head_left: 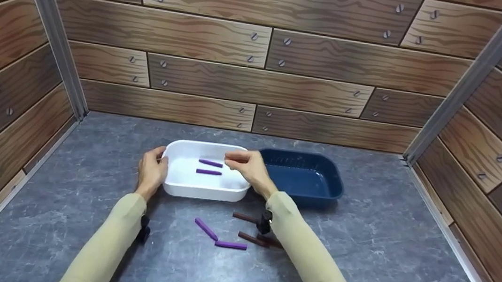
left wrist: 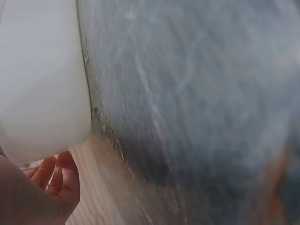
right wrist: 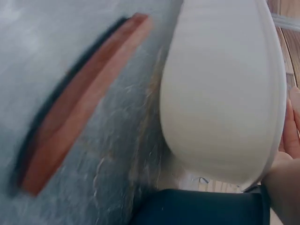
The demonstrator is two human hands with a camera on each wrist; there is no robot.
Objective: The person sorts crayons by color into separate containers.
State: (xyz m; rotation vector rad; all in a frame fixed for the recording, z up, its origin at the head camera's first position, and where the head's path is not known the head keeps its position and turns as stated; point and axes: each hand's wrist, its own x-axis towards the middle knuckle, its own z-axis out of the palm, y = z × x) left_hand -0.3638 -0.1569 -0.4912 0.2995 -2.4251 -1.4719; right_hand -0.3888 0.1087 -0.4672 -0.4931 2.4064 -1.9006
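Note:
Two purple crayons point(head_left: 209, 172) lie side by side inside a white plastic container point(head_left: 205, 193). My left hand point(head_left: 151, 170) grips that container's left end, its thumb at the rim and fingers along the outer wall; the left wrist view shows the curled fingers point(left wrist: 68, 180) against the white wall. Over the right end of the container hovers my right hand point(head_left: 248, 169), thumb and fingertips close together and pointing left, with no crayon showing between them. Two more purple crayons point(head_left: 230, 245) rest on the table in front, their ends nearly meeting.
A dark blue container point(head_left: 303, 197) stands right beside the white one, partly behind my right wrist. Several brown crayons point(head_left: 253, 239) lie on the grey marbled table point(head_left: 162, 254) under my right forearm, which partly covers them. Wood-patterned walls point(head_left: 201, 78) enclose the back and sides.

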